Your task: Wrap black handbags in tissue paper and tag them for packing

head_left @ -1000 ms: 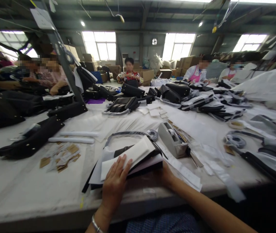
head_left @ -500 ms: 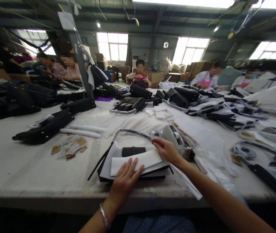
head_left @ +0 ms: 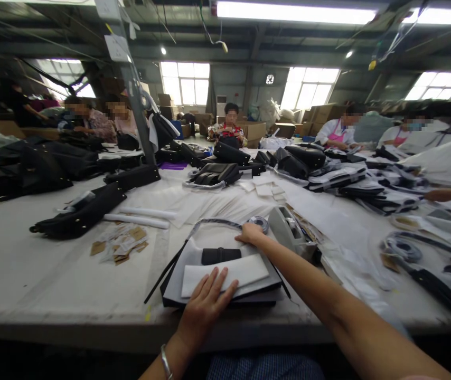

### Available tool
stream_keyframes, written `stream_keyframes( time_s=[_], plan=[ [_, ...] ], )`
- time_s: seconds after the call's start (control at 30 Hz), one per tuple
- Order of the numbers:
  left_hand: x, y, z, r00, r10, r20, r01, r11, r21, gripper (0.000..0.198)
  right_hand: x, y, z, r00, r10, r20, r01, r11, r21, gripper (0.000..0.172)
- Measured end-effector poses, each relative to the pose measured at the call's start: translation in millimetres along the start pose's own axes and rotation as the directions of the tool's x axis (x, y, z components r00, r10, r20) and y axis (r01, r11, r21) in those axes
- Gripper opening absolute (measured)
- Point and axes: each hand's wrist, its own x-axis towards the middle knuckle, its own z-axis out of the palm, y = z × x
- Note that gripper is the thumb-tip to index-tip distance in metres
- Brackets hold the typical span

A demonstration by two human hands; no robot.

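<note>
On the near part of the bench (head_left: 71, 290), beneath the left hand (head_left: 208, 301): a black bag (head_left: 221, 256), flat, under pale sheeting, with a white pad (head_left: 245, 272) across its near half. Left fingers slightly spread on that pad, nearly straight, clasping nothing. At the bag's far right corner, the right hand (head_left: 250, 234), fingers bent downward beside the end of the film-wrapped handle (head_left: 213, 220); impossible to tell whether pinching or only touching.

Left of the bag, a long black case (head_left: 81, 214), then loose brown and clear packets (head_left: 122, 243), with white tubes (head_left: 138, 219) just behind. Beyond the bag, scattered white squares (head_left: 264, 189). Close to its far right corner, a coiled roll (head_left: 263, 224) and a grey dispenser (head_left: 284, 227); well to its right, a second wrapped handle (head_left: 427, 240), and behind that another person's forearm (head_left: 443, 195).

In the room beyond the bag, from left to right: a metal pole (head_left: 138, 105), a person in a red patterned top (head_left: 231, 131), a person in a pink apron (head_left: 336, 136).

Left arm angled up from below the bag, palm down, silver bracelet (head_left: 165, 360) round the wrist. Right arm stretched long from the lower right, back of the hand up.
</note>
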Motion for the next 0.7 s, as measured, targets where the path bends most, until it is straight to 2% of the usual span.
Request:
stream_keyframes(
  time_s=[0.1, 0.2, 0.3, 0.4, 0.53, 0.7],
  plan=[
    [-0.4, -2.8, 1.8, 1.000, 0.000, 0.018, 0.001, 1.000, -0.019, 0.052, 2.1, 12.8, -2.0, 0.997, 0.032, 0.064, -0.042, 0.986, 0.163, 0.023],
    [-1.1, -4.9, 5.1, 1.000, 0.002, 0.029, -0.001, 0.999, -0.032, 0.053, -1.3, 24.1, -1.9, 0.998, -0.014, 0.060, -0.010, 0.924, 0.383, 0.018],
    [-1.6, -7.6, 8.4, 1.000, 0.009, 0.009, -0.008, 0.999, -0.041, 0.052, -10.9, 30.7, -0.7, 0.998, -0.054, 0.017, 0.033, 0.796, 0.605, 0.017],
    [-1.5, -10.9, 10.4, 1.000, 0.019, 0.021, -0.018, 0.999, -0.049, 0.053, -22.5, 33.6, -1.7, 0.995, -0.104, 0.009, 0.061, 0.650, 0.758, 0.023],
    [-0.1, -13.2, 9.9, 0.999, 0.026, 0.037, -0.024, 0.999, -0.048, 0.053, -27.9, 31.8, -3.9, 0.986, -0.146, 0.075, 0.019, 0.557, 0.830, 0.030],
    [1.0, -11.5, 8.0, 0.999, 0.021, 0.037, -0.019, 0.999, -0.047, 0.052, -14.3, 19.1, -0.2, 0.978, -0.146, 0.147, -0.036, 0.579, 0.815, 0.044]
  ],
)
